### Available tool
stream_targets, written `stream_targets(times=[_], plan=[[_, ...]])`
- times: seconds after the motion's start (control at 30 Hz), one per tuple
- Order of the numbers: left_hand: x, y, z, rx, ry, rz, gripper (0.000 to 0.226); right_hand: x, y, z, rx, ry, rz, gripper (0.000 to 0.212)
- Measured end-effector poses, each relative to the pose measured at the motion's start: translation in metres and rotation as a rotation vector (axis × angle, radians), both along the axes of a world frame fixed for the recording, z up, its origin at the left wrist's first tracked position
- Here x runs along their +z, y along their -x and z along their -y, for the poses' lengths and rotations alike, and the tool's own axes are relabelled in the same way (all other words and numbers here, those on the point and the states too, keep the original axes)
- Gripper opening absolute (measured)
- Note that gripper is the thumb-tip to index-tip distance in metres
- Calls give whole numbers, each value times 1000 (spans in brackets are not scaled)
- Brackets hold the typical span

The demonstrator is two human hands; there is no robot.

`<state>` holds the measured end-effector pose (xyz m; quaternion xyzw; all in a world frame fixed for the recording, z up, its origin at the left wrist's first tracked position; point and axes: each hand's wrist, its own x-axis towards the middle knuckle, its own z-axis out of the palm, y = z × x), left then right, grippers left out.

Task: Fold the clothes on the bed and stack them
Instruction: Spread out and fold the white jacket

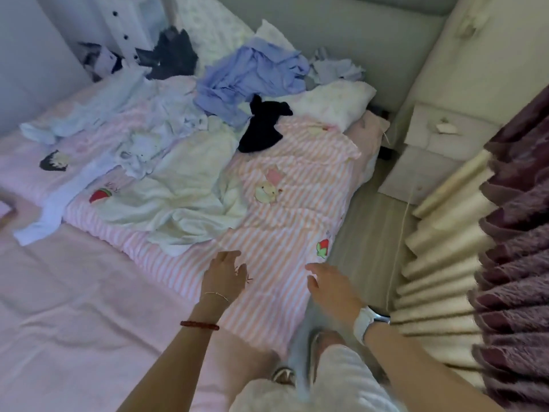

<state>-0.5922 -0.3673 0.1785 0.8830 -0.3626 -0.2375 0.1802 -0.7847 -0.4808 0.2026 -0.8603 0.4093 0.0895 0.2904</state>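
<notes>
Unfolded clothes lie scattered over a pink striped quilt (285, 233) on the bed. A cream-white garment (184, 191) is nearest, spread in the middle. Behind it sit a crumpled blue shirt (246, 75), a small black garment (261, 126), a pale blue piece (89, 120) at the left and a dark grey garment (175, 55) at the back. My left hand (225, 275) hovers open over the quilt's near part, just below the cream garment. My right hand (329, 281) is open at the bed's right edge, with a white watch on its wrist. Neither hand holds anything.
The pink sheet (74, 307) stretches to the near left. A white pillow (335, 105) lies at the head end by the grey headboard. A white bedside cabinet (427, 150) stands to the right, with a strip of floor (371, 233) and purple and cream curtains (490, 248) beside it.
</notes>
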Motion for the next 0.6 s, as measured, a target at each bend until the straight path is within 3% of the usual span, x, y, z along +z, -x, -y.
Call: stream_targets(times=[0.17,0.43,0.53,0.6], plan=[[-22,-80,54,144,-85,133,46,-31,-90,93,276,-65,-42,41],[-89,-187,127,221,-577,139,84,-99,-230,213,631,-106,-63,42],[-112,-206,126,329,-669,92,60,-118,-267,231,696,-145,10,39],[-118,-204,121,433,-540,44,38,-124,-290,232,696,-191,92,37]])
